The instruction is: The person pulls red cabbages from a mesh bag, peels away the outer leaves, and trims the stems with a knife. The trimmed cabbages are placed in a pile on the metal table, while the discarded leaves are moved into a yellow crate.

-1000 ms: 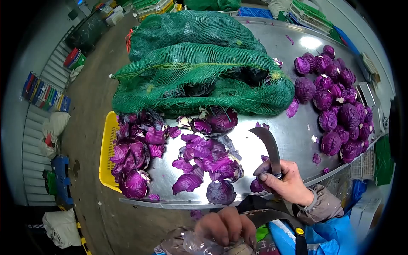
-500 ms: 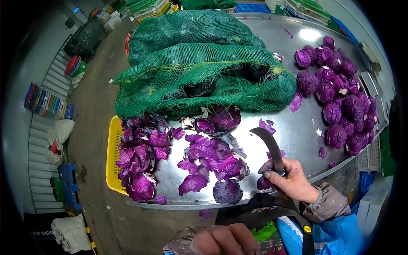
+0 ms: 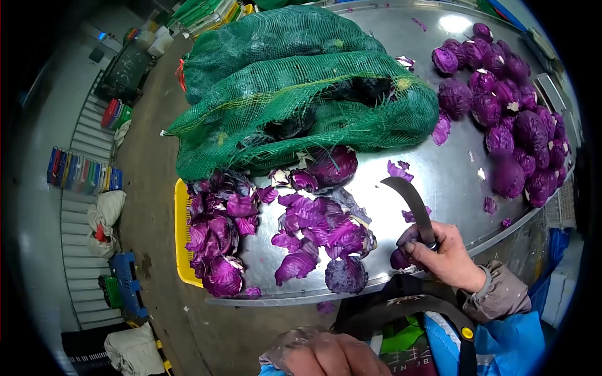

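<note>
My right hand (image 3: 448,254) is wrapped round the handle of a knife, whose curved dark blade (image 3: 411,199) points up and away over the metal table (image 3: 392,263). Purple cabbage leaf pieces (image 3: 401,258) lie close by its thumb at the table's near edge. At the bottom of the view my left hand (image 3: 332,356) shows its back, with the fingers curled in; whatever is inside them is hidden. Loose purple leaves (image 3: 326,229) are heaped in front of me, with a dull, dark cabbage head (image 3: 346,276) near the edge.
Two green mesh sacks (image 3: 301,109) of cabbages lie across the back, the nearer one torn. On the right sits a pile of trimmed red cabbages (image 3: 530,131). A yellow basket (image 3: 182,238) stands at the left, beside heaped leaves. Stacked crates (image 3: 84,169) line the wall.
The view has turned slightly, so the left part of the scene sits further right. My right hand still grips the knife. My left hand stays low with its fingers curled.
</note>
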Demonstrator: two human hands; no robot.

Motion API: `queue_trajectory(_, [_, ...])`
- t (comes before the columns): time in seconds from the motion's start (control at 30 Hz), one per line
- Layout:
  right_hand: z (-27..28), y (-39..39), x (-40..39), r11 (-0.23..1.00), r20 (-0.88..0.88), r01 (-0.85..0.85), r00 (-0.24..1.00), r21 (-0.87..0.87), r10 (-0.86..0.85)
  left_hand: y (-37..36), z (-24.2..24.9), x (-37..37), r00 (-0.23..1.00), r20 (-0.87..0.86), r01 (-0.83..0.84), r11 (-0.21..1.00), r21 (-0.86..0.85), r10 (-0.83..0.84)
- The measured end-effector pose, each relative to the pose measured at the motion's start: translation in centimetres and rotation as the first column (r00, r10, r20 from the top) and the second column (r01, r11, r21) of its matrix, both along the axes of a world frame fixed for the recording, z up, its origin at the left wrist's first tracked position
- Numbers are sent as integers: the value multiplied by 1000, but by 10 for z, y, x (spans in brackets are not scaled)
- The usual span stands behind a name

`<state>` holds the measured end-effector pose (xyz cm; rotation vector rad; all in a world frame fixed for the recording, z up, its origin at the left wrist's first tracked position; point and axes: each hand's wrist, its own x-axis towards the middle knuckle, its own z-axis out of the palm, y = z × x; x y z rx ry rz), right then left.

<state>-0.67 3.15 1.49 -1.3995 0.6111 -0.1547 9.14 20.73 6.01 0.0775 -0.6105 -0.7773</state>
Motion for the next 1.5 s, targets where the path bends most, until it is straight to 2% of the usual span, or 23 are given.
queue_trajectory(0.33, [6,-19,-22,993,-54,79,996,87,-75,-27,11,-12,991,134,-50,982,181,25])
queue_trajectory(0.4, [4,-24,-27,995,-80,81,994,53,-76,-40,-7,-4,966,232,98,992,84,-115])
queue_trajectory(0.47, [4,-31,-34,992,-69,106,992,66,-102,-51,-61,-18,978,182,122,987,-100,-102])
queue_trajectory(0.53, [4,-40,-43,988,-45,116,993,99,-112,-63,-60,-19,967,108,203,956,212,-229])
queue_trajectory(0.57, [-1,-45,-50,991,-2,92,996,97,-92,-68,-60,-16,946,99,245,879,409,-309])
queue_trajectory(0.6, [-6,-49,-57,994,42,66,997,89,-70,-71,-65,-7,900,152,198,695,691,-408])
queue_trajectory(0.67, [-13,-59,-64,1000,1,10,1000,-19,-9,-93,-108,-17,896,-92,274,376,885,-435])
queue_trajectory(0.73, [-30,-62,-73,946,-93,-48,996,-321,19,-110,-156,-34,866,8,220,397,891,-500])
queue_trajectory(0.8, [-44,-63,-82,883,-277,-120,961,-454,-12,-123,-189,-60,857,-221,417,377,827,-465])
queue_trajectory(0.9, [-88,-69,-107,896,-346,-123,937,-427,-37,-138,-216,-74,722,-433,616,217,757,-540])
queue_trajectory(0.93, [-102,-72,-117,935,-299,19,945,-354,-132,-142,-218,-74,676,-488,658,154,737,-553])
queue_trajectory(0.97, [-121,-76,-128,951,-259,155,939,-268,-226,-143,-218,-73,706,-313,471,90,878,-635])
queue_trajectory(1.0, [-155,-79,-148,933,-280,272,900,-236,-333,-143,-218,-73,732,88,90,225,970,-675])
queue_trajectory(1.07, [-157,-84,-159,889,-243,316,882,-332,-404,-149,-188,-33,667,560,-255,555,792,-492])
queue_trajectory(1.1, [-153,-84,-163,864,-291,283,859,-417,-422,-154,-150,0,813,336,-110,441,891,-476])
queue_trajectory(1.13, [-152,-84,-166,831,-331,247,831,-498,-446,-157,-127,35,617,757,-586,515,625,-217])
queue_trajectory(1.17, [-162,-84,-174,803,-349,200,823,-561,-449,-164,-131,81,528,848,-730,493,474,-34])
queue_trajectory(1.23, [-165,-81,-177,720,-458,20,759,-694,-463,-168,-123,155,467,883,-871,203,447,58])
queue_trajectory(1.33, [-162,-84,-184,582,-436,-80,746,-809,-503,-158,-155,257,309,931,-951,-96,295,-197])
queue_trajectory(1.37, [-159,-88,-185,491,-376,-94,770,-866,-516,-153,-147,276,285,871,-957,-171,235,-399])
queue_trajectory(1.43, [-137,-100,-184,577,-376,-25,781,-816,-499,-148,-155,311,-31,959,-973,-211,-93,-281])
queue_trajectory(1.47, [-133,-105,-183,664,-383,49,784,-746,-488,-143,-170,344,-447,859,-862,-135,-488,-248])
queue_trajectory(1.5, [-146,-116,-180,482,-97,175,868,-858,-487,-143,-144,352,-352,887,-901,-149,-408,-299])
